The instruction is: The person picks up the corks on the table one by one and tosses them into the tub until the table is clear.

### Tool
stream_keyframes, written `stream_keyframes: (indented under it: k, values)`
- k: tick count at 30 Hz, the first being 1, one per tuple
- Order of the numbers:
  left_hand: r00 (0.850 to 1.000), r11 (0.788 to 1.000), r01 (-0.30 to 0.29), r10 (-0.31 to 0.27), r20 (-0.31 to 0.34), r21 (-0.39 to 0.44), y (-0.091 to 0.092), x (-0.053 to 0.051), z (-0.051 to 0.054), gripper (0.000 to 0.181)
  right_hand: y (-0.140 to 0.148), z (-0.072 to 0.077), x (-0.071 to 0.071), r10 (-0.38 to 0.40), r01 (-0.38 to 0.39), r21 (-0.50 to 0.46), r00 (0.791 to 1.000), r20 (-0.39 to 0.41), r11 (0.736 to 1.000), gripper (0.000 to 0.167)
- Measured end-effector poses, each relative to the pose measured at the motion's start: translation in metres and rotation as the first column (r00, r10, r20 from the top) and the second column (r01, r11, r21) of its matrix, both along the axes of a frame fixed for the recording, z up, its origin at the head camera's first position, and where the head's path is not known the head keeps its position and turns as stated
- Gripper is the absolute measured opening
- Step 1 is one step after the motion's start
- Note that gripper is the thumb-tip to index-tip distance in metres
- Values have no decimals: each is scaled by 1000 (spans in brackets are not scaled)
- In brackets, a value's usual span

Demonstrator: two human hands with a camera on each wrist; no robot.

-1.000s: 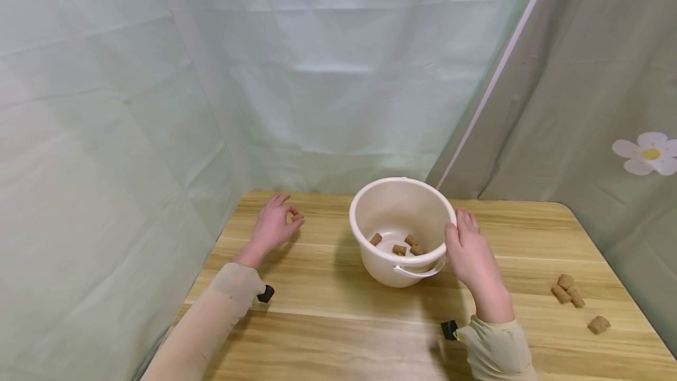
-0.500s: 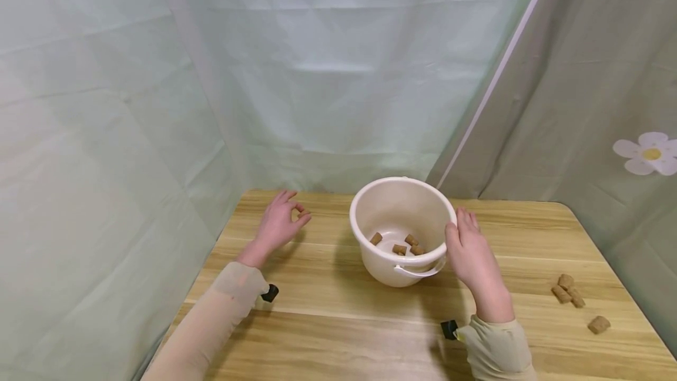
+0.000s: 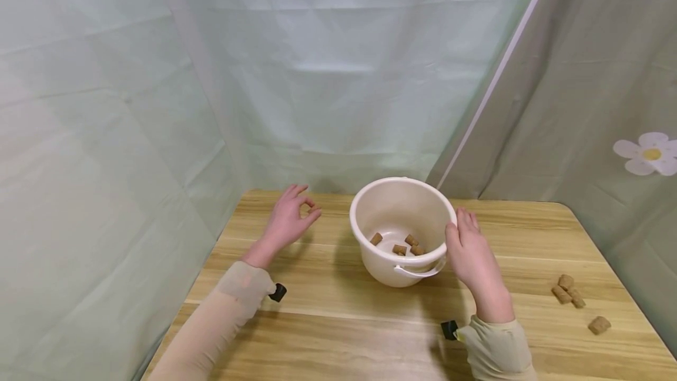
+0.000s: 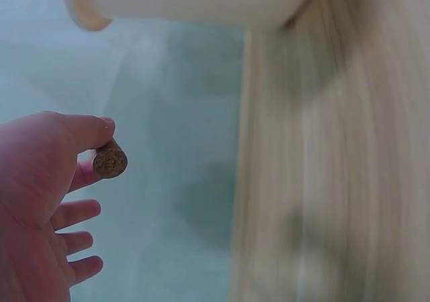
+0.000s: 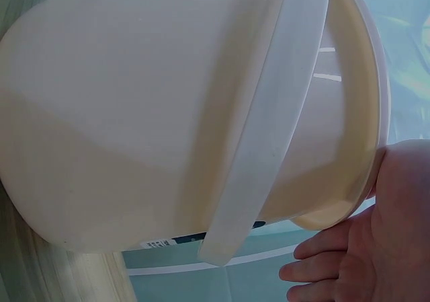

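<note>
My left hand (image 3: 290,216) pinches a brown, grainy cork (image 4: 110,161) between thumb and index finger, its other fingers spread. It hovers over the table left of a white bucket (image 3: 391,272), apart from it. Several corks (image 3: 399,249) lie on the bucket's floor. At the bucket's right side, my right hand (image 3: 473,254) holds the rim with its thumb over the edge, the other fingers extended along the outside. The right wrist view shows the bucket handle (image 5: 269,127) hanging down, with the right fingertips (image 5: 312,270) just beyond the rim.
Several loose corks (image 3: 567,290) lie on the right of the wooden table (image 3: 328,346), one of them (image 3: 599,325) nearer the front. Pale green curtains (image 3: 338,75) hang behind and left; a grey curtain (image 3: 571,104) with a flower print hangs on the right.
My left hand has moved right and slightly away from me, toward the bucket, carrying the cork. The right hand and the bucket have stayed in place.
</note>
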State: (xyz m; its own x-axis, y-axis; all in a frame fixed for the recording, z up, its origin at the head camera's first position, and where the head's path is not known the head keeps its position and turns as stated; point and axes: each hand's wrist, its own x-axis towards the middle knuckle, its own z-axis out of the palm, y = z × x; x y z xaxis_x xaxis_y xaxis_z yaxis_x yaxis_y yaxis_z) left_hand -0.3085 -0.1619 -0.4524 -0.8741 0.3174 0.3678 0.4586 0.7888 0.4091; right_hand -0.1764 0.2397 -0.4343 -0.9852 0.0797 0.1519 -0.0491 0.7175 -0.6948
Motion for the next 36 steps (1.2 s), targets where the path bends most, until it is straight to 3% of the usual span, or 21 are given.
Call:
stream_keyframes:
  k: [5, 11, 19, 29, 33, 36]
  values:
    - [999, 998, 23, -22, -25, 52, 12, 5, 10, 21, 1, -1, 1, 1, -1, 1, 1000, 0, 1000, 72]
    - [995, 984, 92, -84, -61, 153, 34, 18, 32, 20, 1, -1, 2, -4, 4, 2, 1000, -8, 1000, 72]
    - [964, 947, 229, -188, -187, 227, 61, 40, 47, 19, 0, -2, 2, -8, 8, 0, 1000, -12, 1000, 73]
    - [944, 929, 311, -277, -179, 203, 105, 56, 53, 16, 0, 0, 2, -7, 7, 1, 1000, -10, 1000, 73]
    - [940, 934, 324, -299, -165, 153, 122, 58, 56, 16, -1, 1, 2, -5, 5, 2, 1000, -3, 1000, 72]
    - [946, 947, 307, -293, -137, 95, 133, 58, 59, 17, -1, 2, 2, -1, 1, 6, 1000, -1, 1000, 72]
